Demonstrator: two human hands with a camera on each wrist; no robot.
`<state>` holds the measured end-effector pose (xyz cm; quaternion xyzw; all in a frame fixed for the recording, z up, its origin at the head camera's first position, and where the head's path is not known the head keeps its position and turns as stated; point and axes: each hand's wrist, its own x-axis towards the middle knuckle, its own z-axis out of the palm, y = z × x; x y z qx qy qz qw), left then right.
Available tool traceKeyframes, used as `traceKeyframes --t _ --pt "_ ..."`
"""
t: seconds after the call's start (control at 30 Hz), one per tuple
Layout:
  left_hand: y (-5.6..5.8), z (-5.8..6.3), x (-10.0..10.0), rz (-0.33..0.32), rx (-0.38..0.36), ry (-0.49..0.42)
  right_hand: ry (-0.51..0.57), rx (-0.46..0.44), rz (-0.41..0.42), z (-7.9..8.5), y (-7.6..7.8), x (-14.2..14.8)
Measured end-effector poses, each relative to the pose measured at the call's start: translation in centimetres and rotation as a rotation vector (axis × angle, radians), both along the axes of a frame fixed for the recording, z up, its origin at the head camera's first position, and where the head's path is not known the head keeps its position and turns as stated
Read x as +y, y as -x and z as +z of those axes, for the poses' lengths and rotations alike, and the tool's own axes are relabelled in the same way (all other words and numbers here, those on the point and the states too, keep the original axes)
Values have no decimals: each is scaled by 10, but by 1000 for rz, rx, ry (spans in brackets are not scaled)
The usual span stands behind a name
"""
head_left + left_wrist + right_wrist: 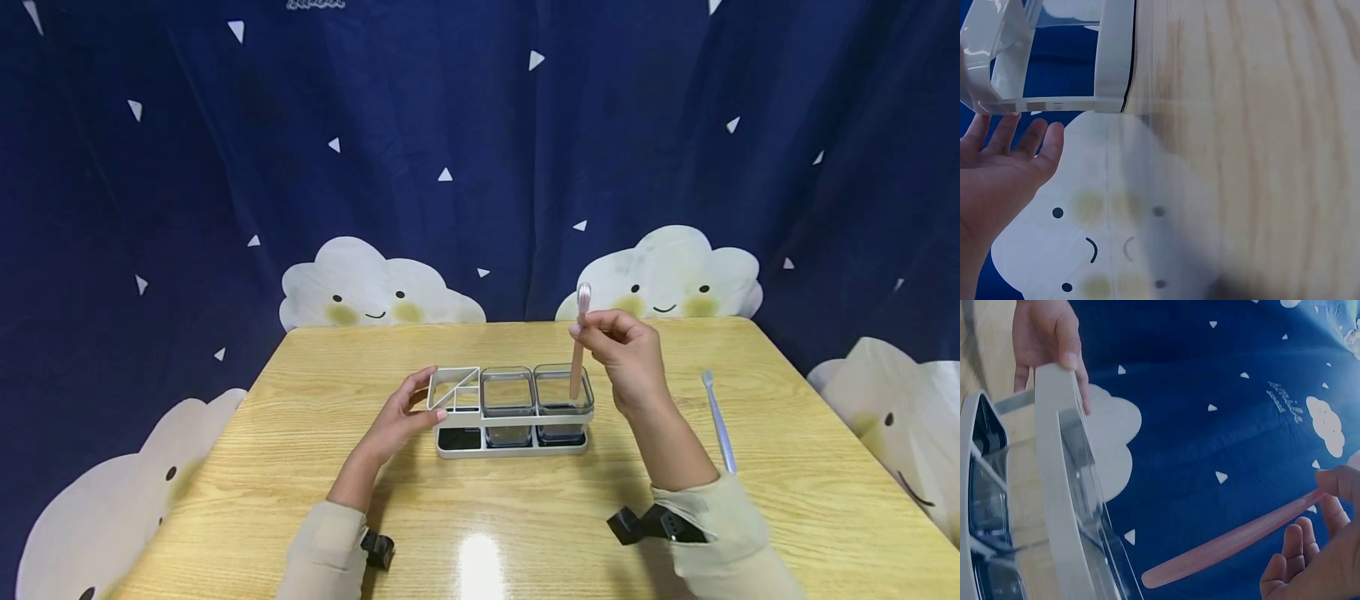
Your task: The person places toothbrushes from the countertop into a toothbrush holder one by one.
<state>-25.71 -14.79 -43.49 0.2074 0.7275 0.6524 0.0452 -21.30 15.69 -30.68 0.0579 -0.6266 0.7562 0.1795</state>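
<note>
In the head view a white toothbrush holder (510, 421) stands on the table with two clear square cups, middle and right, and a divided section at its left end. My left hand (401, 421) grips that left end, thumb on the front rail and fingers round the far side. Between thumb and fingertips my right hand (626, 350) pinches a pink toothbrush (577, 367) near its head, bristles up. Its handle points down over the right cup (551, 407), and the lower end overlaps that cup's opening. The right wrist view shows the handle's rounded tip close beside the holder.
A pale blue toothbrush (721, 427) lies on the wooden table (300, 433), right of my right forearm. Behind the table hangs a dark blue curtain (420, 108) with white clouds and triangles. Both wrists carry black cameras.
</note>
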Motion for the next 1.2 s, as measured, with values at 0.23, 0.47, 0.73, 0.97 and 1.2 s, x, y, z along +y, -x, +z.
traceKeyframes --t 0.23,0.47,0.73,0.97,1.2 --pt "0 0 1 9 18 -21 16 25 84 5 5 -21" --pt "1 -1 2 10 21 -34 38 40 102 5 11 -37" --pt "2 -1 1 3 18 -48 29 -6 107 3 17 -49" --pt "1 -1 2 8 16 -43 27 -11 128 2 22 -60" --pt "1 -4 1 15 -5 -53 23 -24 167 0 26 -71"
